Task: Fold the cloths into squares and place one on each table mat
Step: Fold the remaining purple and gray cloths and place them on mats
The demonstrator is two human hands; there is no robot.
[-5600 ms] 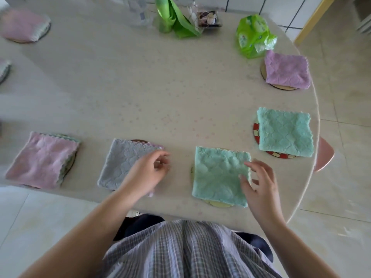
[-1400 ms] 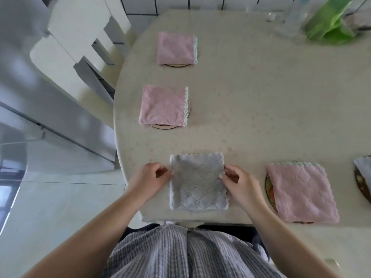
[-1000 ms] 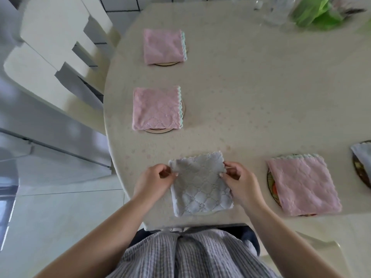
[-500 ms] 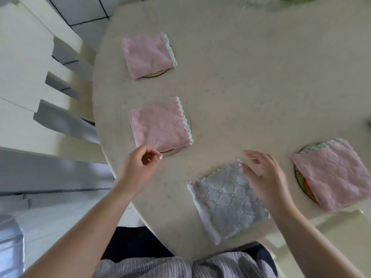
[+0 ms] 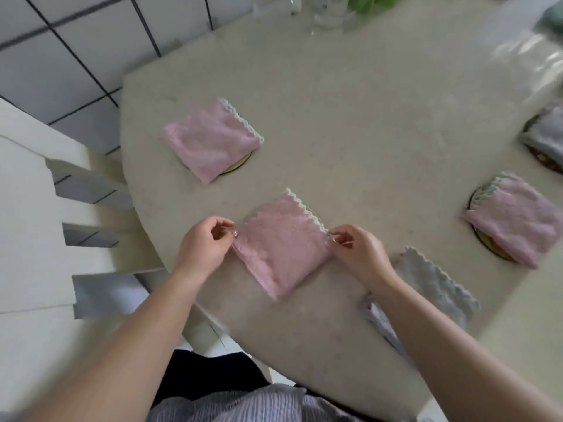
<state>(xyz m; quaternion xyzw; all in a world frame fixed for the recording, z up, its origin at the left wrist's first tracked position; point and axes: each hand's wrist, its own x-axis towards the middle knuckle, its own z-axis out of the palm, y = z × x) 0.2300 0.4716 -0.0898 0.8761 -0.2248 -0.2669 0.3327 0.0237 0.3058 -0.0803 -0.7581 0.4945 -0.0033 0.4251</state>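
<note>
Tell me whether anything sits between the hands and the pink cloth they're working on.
Nothing visible does. The left hand pinches the pink cloth at its left corner, the right hand at its right corner. The grey cloth lies apart, beside the right wrist.

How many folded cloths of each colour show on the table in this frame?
Pink: 3, far left, between the hands, right
Grey: 2, near edge, far right, cut off by the frame
Total: 5, not counting a blurred greenish shape at the top right corner.
</note>
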